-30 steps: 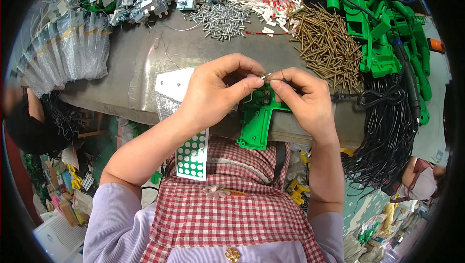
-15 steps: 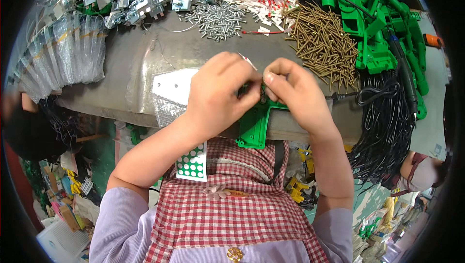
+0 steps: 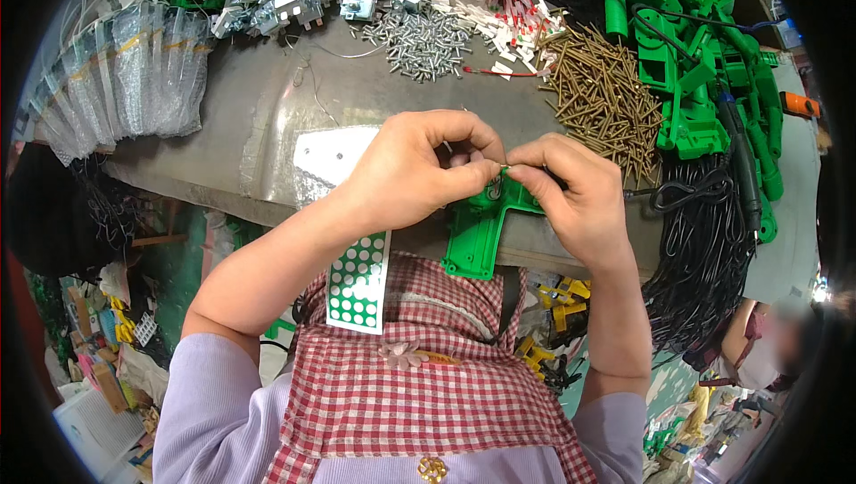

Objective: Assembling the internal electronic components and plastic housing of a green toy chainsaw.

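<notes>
Along the near edge of the grey counter (image 3: 236,105) is where I'd expect trouble first: the work sits so close to the drop that a nudge could send it off. To the right, I see the heap of green parts (image 3: 687,65) and the hanging bundle of black cables (image 3: 700,252); a forearm snagging those cables could drag other things along. The pile of brass screws (image 3: 611,96) lies just beyond the right hand, so a careless elbow or knuckle might scatter it.

The person's left grip (image 3: 426,167) and right grip (image 3: 580,197) meet tip to tip, each with thumb and forefinger pinched on a thin wire-like piece (image 3: 506,166). Below them is the green housing (image 3: 473,239), its handle end reaching the counter's front edge. Nothing I can see clamps it, so tugging on that piece could twist or slide it. The piece itself is too small for me to identify; since only fingertips hold it, I judge a slip the likeliest fault, perhaps dropping it inside the housing.
</notes>
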A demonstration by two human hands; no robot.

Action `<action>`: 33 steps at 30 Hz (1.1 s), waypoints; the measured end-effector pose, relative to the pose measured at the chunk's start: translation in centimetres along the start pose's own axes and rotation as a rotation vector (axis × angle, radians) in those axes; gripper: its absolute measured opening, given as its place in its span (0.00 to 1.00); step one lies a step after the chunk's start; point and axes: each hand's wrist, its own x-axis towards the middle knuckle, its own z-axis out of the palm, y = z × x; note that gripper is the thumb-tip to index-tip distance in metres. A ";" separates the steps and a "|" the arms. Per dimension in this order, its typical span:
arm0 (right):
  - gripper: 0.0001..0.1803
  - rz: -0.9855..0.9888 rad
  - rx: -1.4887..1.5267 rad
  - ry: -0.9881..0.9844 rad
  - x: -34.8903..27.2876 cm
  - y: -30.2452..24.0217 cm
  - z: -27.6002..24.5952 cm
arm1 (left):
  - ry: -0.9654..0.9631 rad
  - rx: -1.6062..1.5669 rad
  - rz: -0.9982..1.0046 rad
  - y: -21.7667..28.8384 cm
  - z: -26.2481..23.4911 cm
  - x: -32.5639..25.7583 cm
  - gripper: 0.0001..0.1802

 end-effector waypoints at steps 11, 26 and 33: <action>0.08 0.075 0.014 0.059 1.2 0.6 0.2 | 0.232 0.134 0.084 -1.0 0.5 0.8 0.03; 0.09 -0.295 -0.319 -0.001 1.3 2.3 0.2 | 0.152 0.378 0.280 -0.7 -0.2 0.6 0.09; 0.11 0.288 0.387 0.023 0.7 3.1 0.5 | 0.256 0.987 0.903 2.0 -0.5 -0.7 0.18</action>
